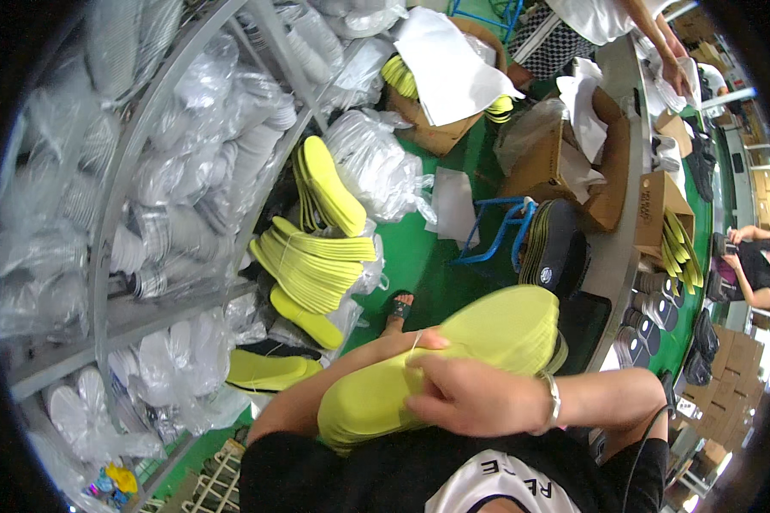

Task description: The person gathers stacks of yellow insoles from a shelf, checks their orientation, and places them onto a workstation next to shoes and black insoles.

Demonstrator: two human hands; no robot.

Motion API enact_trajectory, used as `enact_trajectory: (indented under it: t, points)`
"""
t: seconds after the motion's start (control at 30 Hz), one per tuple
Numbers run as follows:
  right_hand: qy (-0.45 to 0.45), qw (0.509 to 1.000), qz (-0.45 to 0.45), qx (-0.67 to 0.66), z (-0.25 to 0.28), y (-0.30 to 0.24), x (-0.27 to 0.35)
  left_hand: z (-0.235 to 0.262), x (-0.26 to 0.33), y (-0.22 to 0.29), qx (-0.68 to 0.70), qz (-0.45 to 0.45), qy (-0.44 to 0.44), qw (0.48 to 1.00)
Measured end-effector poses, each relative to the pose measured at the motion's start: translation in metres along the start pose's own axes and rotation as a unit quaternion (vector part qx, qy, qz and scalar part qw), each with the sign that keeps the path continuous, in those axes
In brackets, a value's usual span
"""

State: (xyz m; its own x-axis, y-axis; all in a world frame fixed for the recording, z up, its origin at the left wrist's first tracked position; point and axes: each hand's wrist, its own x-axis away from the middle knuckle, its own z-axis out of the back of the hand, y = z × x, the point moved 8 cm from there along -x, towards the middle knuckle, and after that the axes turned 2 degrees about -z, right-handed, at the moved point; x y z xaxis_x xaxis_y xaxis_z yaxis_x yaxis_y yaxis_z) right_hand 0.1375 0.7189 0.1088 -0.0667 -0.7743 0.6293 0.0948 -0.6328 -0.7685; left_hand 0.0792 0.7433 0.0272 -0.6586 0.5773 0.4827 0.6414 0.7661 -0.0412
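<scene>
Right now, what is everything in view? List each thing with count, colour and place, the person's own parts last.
Held insoles: one bundle, yellow-green, against the torso
Other insoles: several bundles, yellow-green, beside the rack
Bagged insoles: many, white and grey, on the rack
Rack: one, grey, left
Cardboard boxes: several, brown, top middle and right
White sheet: one, over a top-middle box
Stool: one, blue, centre right
Dark insoles: one stack, beside the stool
Workbench: one, green-topped, right
Co-workers: at least two, upper right and far right
Left hand: one, partly hidden, on the held bundle
Right hand: one, silvery bracelet at wrist, on the held bundle
</scene>
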Motion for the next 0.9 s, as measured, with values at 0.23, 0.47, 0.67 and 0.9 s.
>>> enact_trajectory:
  t: [0.23,0.47,0.67,0.9]
  points:
    - [-0.074,0.975,0.087,-0.192,-0.034,0.091,0.014,0.024,0.006,0.006,0.053,-0.102,0.146,0.982]
    - [-0.087,0.969,0.048,-0.226,-0.068,0.142,-0.067,0.112,0.006,0.015,0.114,-0.160,0.152,0.969]
    - [-0.083,0.860,0.016,-0.504,-0.094,0.155,-0.171,0.226,0.043,0.051,0.070,-0.352,0.258,0.897]
    - [-0.114,0.940,0.079,-0.311,-0.142,0.212,-0.345,0.341,0.110,0.078,-0.085,-0.481,0.555,0.673]
